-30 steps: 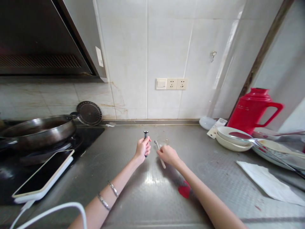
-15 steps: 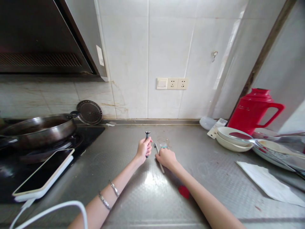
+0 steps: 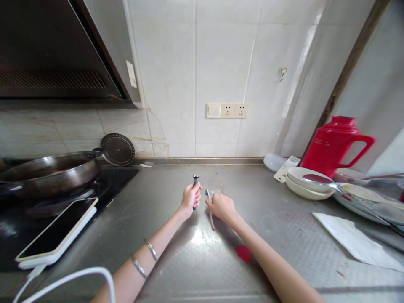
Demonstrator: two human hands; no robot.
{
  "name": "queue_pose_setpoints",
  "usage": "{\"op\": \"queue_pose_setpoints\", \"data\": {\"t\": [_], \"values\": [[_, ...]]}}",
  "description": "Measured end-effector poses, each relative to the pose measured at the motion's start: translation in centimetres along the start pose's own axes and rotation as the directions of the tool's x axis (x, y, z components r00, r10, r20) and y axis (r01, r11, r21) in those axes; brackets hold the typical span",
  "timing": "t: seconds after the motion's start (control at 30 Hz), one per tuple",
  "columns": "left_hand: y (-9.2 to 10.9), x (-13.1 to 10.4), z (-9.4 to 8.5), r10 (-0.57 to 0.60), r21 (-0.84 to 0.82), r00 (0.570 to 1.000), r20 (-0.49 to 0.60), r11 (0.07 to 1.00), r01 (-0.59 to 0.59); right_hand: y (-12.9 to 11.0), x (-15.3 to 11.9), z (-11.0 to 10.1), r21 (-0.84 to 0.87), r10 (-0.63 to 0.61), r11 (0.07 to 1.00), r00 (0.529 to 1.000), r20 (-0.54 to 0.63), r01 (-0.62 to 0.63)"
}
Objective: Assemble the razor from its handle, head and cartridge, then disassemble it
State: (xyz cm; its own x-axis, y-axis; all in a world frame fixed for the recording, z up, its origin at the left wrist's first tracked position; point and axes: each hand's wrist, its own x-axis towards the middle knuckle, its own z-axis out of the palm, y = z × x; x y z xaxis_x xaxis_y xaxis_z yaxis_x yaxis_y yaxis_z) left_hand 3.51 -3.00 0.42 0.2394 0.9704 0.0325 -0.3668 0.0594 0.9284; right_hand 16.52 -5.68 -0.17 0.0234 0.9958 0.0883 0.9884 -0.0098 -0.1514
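My left hand (image 3: 191, 197) is closed round the dark handle of a small razor (image 3: 196, 179), held upright with its T-shaped silver head above the fist. My right hand (image 3: 222, 207) rests low over the counter, knuckles up and fingers curled under; what they hold is hidden. Beside its thumb lies a slim pale-handled stick with a dark head (image 3: 211, 216), touching or nearly touching the thumb. Under my right forearm a red, blurred patch (image 3: 243, 253) shows on the steel counter (image 3: 176, 261).
At left, a steel pan (image 3: 53, 172) stands on the black stove, with a phone (image 3: 58, 231) and its white cable in front. Bowls (image 3: 309, 191), a plate and a red thermos jug (image 3: 334, 147) crowd the right. A white paper sheet (image 3: 353, 240) lies nearer.
The pale stick has swung a little, its near end shifting left. The small teal-edged clear piece before my right fingers no longer shows. My left hand has hardly moved.
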Motion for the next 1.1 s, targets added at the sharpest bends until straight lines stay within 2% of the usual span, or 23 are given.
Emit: {"op": "queue_pose_setpoints", "data": {"t": [0.13, 0.23, 0.4, 0.57, 0.83, 1.1], "values": [[-0.2, 0.1, -0.3, -0.012, 0.038, 1.000, 0.025, 0.999, 0.011, 2.7, 1.9, -2.6, 0.021, -0.019, 1.000, 0.997, -0.078, 0.020], [-0.4, 0.2, -0.5, -0.011, 0.062, 0.998, 0.058, 0.998, 0.008, 4.7, 3.7, -3.5, 0.042, -0.091, 0.995, 0.993, -0.080, 0.095], [-0.6, 0.3, -0.6, -0.016, 0.078, 0.996, 0.087, 0.997, 0.009, 6.4, 5.0, -1.6, 0.073, -0.267, 0.960, 0.963, -0.029, 0.269], [-0.7, 0.3, -0.7, -0.009, 0.077, 0.998, 0.064, 0.997, 0.004, 7.1, 4.6, -0.6, 0.070, -0.367, 0.925, 0.925, -0.094, 0.374], [-0.6, 0.2, -0.6, -0.016, 0.073, 0.998, 0.057, 0.997, 0.012, 7.2, 4.5, -0.4, 0.066, -0.410, 0.910, 0.912, -0.007, 0.410], [-0.5, 0.2, -0.5, -0.015, 0.063, 0.998, 0.058, 0.998, 0.011, 7.1, 4.4, -0.1, 0.031, -0.416, 0.909, 0.909, -0.010, 0.416]]}}
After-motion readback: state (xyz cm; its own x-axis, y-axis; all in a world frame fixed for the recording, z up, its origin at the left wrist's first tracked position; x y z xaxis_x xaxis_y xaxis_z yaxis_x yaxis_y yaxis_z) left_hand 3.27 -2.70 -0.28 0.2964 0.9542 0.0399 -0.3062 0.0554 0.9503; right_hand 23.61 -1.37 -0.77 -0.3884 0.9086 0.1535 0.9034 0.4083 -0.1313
